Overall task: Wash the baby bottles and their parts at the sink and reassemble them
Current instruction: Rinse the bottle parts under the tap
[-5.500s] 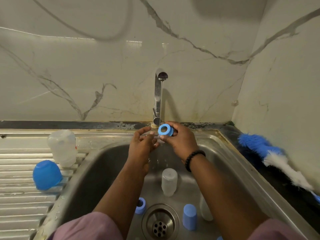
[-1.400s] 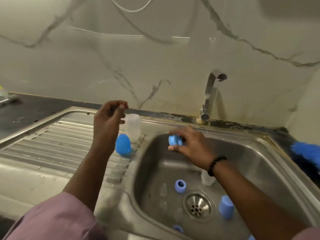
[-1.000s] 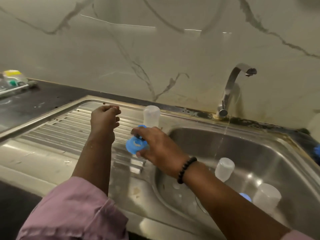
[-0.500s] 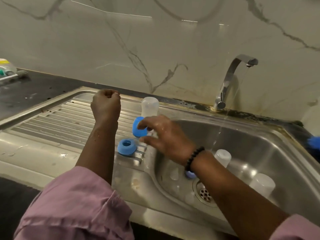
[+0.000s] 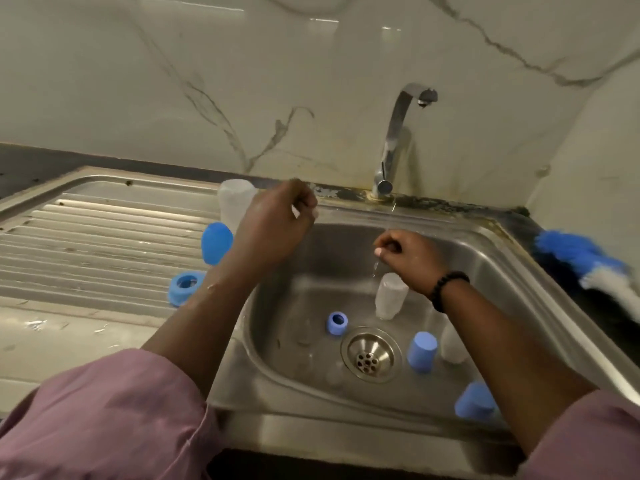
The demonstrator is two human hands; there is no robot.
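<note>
My left hand [image 5: 277,230] hovers over the sink's [image 5: 346,403] left rim with curled fingers pinching a small clear part that is hard to make out. Over the basin, my right hand [image 5: 408,254] is curled under the thin water stream, holding nothing that I can see. On the drainboard [image 5: 86,237] stand a clear bottle [image 5: 233,202], a blue cap [image 5: 216,242] and a blue ring [image 5: 185,284]. Inside the basin are another blue ring [image 5: 336,323], two upturned clear bottles [image 5: 391,296] [image 5: 453,344], two blue caps [image 5: 421,351] [image 5: 474,405] and faint clear teats [image 5: 304,337].
The tap [image 5: 394,143] stands at the back of the sink and runs a thin stream. A drain strainer [image 5: 370,355] sits in the basin floor. A blue and white brush [image 5: 588,268] lies on the dark counter at the right. A marble wall closes the back and right.
My right hand has let go of the blue ring on the drainboard and moved right over the basin. My left hand has swung right from the drainboard to the sink's rim.
</note>
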